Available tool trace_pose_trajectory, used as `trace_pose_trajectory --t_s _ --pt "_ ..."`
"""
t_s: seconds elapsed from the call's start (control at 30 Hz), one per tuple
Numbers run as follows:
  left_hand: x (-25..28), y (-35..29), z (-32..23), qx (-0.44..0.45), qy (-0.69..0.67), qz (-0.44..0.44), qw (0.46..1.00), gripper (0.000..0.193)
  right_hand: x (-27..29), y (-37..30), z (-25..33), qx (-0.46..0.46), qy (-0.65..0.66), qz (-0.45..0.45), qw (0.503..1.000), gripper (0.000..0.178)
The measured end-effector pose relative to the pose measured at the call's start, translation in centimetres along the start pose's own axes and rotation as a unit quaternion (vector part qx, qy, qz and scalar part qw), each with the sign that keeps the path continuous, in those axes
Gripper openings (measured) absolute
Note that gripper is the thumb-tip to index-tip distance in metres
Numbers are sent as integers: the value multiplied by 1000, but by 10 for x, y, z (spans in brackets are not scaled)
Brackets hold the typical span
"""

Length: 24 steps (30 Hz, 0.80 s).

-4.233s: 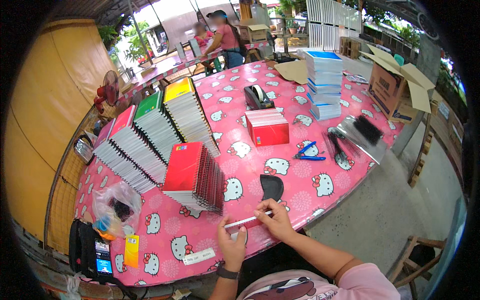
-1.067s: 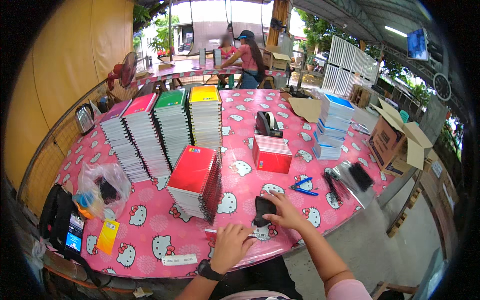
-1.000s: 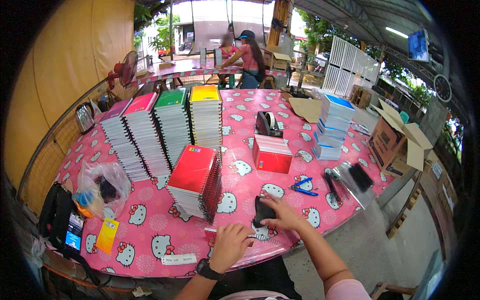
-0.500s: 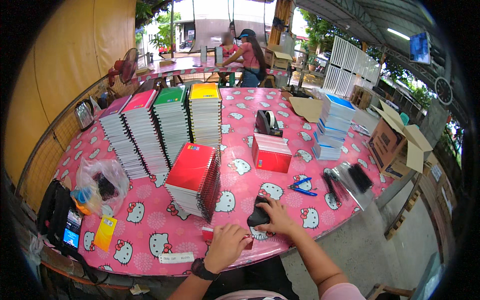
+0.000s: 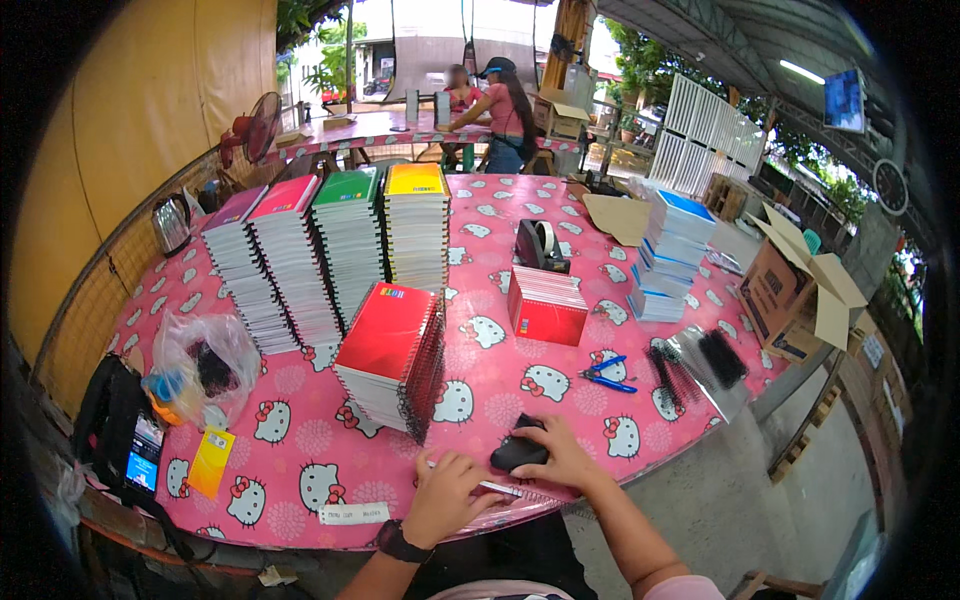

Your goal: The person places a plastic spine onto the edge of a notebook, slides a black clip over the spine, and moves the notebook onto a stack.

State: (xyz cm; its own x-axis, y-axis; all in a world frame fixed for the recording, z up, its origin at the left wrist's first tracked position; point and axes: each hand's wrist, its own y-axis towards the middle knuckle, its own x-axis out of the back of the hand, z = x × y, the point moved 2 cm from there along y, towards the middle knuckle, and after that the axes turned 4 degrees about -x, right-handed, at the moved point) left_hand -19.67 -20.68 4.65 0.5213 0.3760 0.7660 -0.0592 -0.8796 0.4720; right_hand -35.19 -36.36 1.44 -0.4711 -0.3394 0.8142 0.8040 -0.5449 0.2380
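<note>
My left hand (image 5: pixel 450 498) is closed on a thin notebook (image 5: pixel 494 487) at the table's near edge; its pale page edge shows and most of it is hidden under the fingers. A dark spiral coil (image 5: pixel 540 495) runs out from the notebook toward the right. My right hand (image 5: pixel 556 456) curls its fingers over a black rounded object (image 5: pixel 517 452) resting on the table; its kind I cannot make out. Just beyond my hands stands a stack of red spiral notebooks (image 5: pixel 385 335).
Tall stacks of green (image 5: pixel 345 188) and yellow notebooks (image 5: pixel 415 180) stand with others at the back left. Red covered sheets (image 5: pixel 547 322), a tape dispenser (image 5: pixel 535 247), blue cutters (image 5: pixel 608 375) and black coils (image 5: pixel 720 355) lie rightward. Two people work at a far table.
The notebook in my left hand has tipped, so its pale edge shows instead of red. My right hand and the black object have shifted slightly nearer.
</note>
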Motion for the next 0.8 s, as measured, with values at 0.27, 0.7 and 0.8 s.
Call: trace_pose_trajectory --t_s 0.27,0.7,0.8 --pt "-4 -3 10 7 15 -31 999 28 -4 -22 13 -94 342 162 921 65" --pt "1 -1 9 50 -6 -54 997 54 18 -5 39 43 433 182 882 44" --pt "3 -1 10 78 -22 -26 996 60 8 -2 28 -50 380 155 911 39"
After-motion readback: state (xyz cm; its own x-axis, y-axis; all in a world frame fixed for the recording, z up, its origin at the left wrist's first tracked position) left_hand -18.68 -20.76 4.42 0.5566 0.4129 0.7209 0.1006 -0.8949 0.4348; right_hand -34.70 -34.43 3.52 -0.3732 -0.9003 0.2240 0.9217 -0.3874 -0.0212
